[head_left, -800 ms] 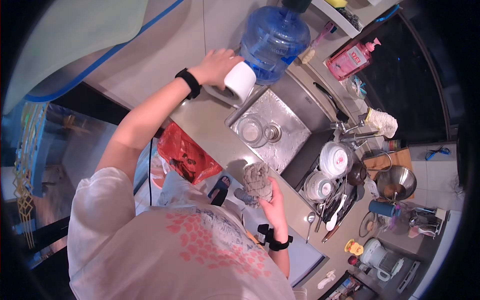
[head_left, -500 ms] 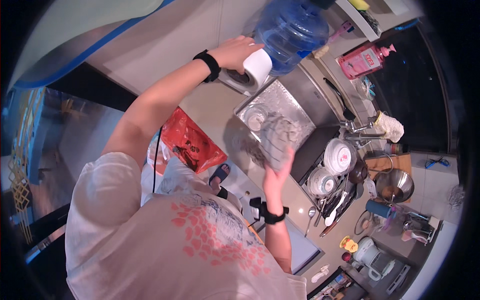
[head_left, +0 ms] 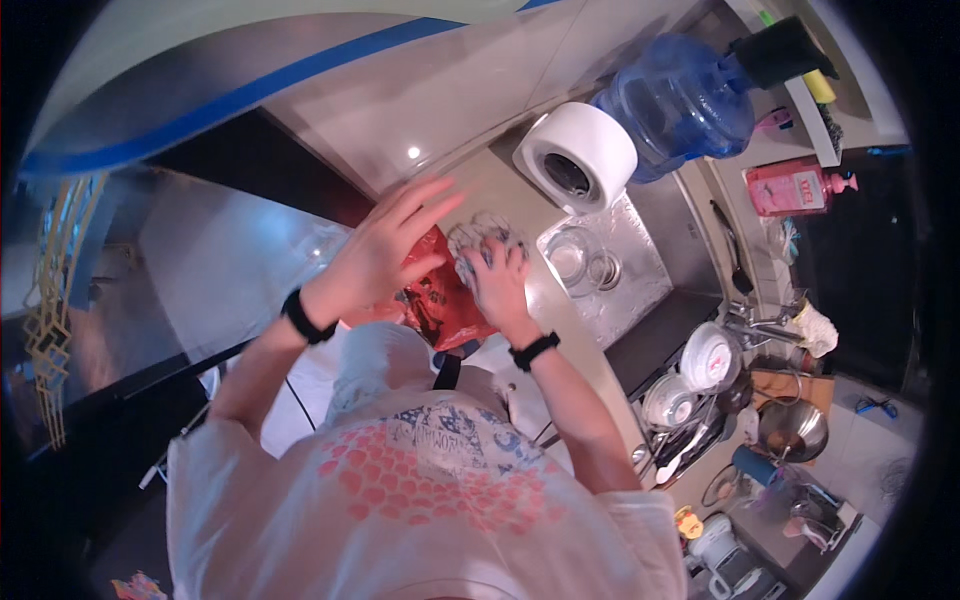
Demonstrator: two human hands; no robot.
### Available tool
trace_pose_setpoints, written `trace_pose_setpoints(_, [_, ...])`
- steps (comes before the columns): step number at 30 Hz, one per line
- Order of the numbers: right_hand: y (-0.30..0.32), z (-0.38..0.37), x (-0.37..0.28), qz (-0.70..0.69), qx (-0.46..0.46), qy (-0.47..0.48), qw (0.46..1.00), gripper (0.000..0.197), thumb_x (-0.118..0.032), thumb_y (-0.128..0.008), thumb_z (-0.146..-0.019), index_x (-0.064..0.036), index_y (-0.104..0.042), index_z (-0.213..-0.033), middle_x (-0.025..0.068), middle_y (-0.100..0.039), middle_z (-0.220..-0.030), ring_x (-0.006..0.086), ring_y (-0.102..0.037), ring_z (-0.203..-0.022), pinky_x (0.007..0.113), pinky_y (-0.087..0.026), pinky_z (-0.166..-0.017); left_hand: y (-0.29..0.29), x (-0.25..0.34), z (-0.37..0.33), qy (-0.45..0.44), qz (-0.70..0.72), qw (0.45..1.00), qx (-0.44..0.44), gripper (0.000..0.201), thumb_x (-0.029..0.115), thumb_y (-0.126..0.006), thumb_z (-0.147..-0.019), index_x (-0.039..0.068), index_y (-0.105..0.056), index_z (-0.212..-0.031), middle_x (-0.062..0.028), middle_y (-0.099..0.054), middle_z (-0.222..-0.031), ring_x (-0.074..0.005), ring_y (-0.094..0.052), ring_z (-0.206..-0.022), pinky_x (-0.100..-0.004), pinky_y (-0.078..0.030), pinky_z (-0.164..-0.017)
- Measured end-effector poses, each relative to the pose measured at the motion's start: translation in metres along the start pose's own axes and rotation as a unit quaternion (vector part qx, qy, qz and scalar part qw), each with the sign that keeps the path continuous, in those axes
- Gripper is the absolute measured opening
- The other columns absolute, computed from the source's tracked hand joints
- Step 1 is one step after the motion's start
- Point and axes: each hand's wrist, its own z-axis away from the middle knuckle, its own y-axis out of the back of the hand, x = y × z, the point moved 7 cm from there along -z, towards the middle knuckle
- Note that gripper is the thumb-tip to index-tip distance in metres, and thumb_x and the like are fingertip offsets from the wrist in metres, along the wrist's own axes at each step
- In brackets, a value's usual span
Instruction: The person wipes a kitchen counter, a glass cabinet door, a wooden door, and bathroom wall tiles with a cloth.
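Observation:
My right hand is closed on a crumpled grey, striped cloth at the counter's edge, just above a red plastic bag. My left hand hovers on the left of that bag, fingers spread and slightly blurred, with nothing in it. Part of the bag is hidden behind my hands. A white rounded appliance with a dark round opening stands on the counter, beyond the cloth. Two clear glass vessels, a bowl and a smaller one, sit in the metal sink.
A large blue water jug is at the back, near a pink soap bottle. The faucet rises behind the sink. Stacked bowls and a metal pan are on the right. My legs are below the counter's front edge.
My left hand has come off the white appliance and moved down over the red bag. My right hand has carried the cloth from the sink leftward to the counter's edge. The view has shifted.

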Motion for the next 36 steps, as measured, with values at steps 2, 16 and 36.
trace_pose_setpoints(2, [-0.013,-0.034,-0.006,-0.011,0.009,0.011,1.0,0.034,-0.02,-0.06,-0.081,-0.0225,-0.058,-0.114,0.0102,-0.047,-0.122,0.0358,-0.041,-0.109,0.051,-0.031,-0.092,0.001,-0.008,0.037,0.06,0.009,0.998,-0.015,0.065,0.011,-0.068,-0.077,0.004,-0.042,-0.136,-0.0149,-0.037,-0.143,-0.0353,-0.037,-0.13,-0.0421,-0.032,-0.107])
trace_pose_setpoints(16, [0.036,0.11,0.052,0.012,0.039,-0.126,0.991,0.032,-0.011,-0.065,-0.07,-0.0151,-0.06,-0.101,0.0121,-0.05,-0.111,0.0359,-0.045,-0.105,0.048,-0.038,-0.09,-0.011,-0.025,0.076,0.136,0.081,0.987,-0.028,0.059,0.0,-0.065,-0.077,0.004,-0.046,-0.133,-0.0155,-0.042,-0.14,-0.0326,-0.04,-0.129,-0.0397,-0.033,-0.106])
trace_pose_setpoints(36, [0.024,0.085,0.029,0.088,0.131,-0.28,0.947,0.034,-0.021,-0.058,-0.076,-0.0178,-0.058,-0.11,0.0116,-0.049,-0.115,0.0334,-0.045,-0.105,0.046,-0.042,-0.083,-0.048,0.006,0.037,-0.014,0.151,0.981,-0.123,0.046,-0.002,-0.061,-0.081,0.001,-0.051,-0.126,-0.0151,-0.05,-0.132,-0.0302,-0.048,-0.122,-0.037,-0.037,-0.102])
